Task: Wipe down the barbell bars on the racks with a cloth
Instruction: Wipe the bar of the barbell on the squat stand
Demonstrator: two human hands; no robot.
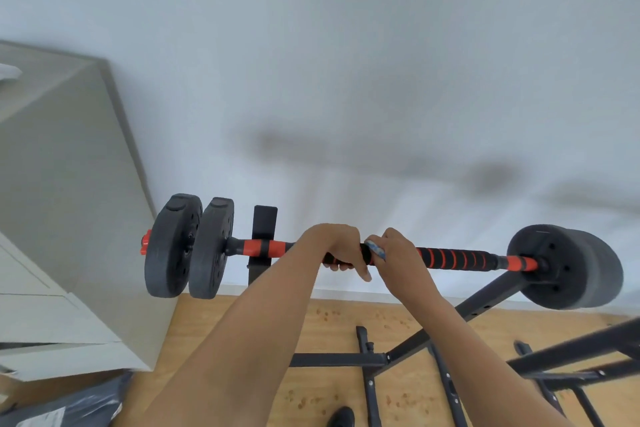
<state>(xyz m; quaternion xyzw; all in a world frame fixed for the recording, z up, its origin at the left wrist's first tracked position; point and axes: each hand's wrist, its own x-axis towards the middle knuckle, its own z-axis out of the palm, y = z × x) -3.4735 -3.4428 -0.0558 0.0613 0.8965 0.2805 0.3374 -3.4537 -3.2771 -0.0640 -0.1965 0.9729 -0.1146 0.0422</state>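
Observation:
A barbell with a black and orange bar [453, 258] lies across a black rack [265, 229], with dark weight plates at its left end [190, 246] and right end [568, 267]. My left hand [334, 246] grips the bar near its middle from above. Right beside it, my right hand [398, 250] wraps a blue and white cloth [375, 249] around the bar. Only a small part of the cloth shows between the two hands.
A grey cabinet [69, 218] stands at the left, close to the left plates. The white wall [346, 80] is right behind the bar. Black rack legs [450, 357] spread over the wooden floor [329, 388] below. A dark bag [69, 406] lies at the bottom left.

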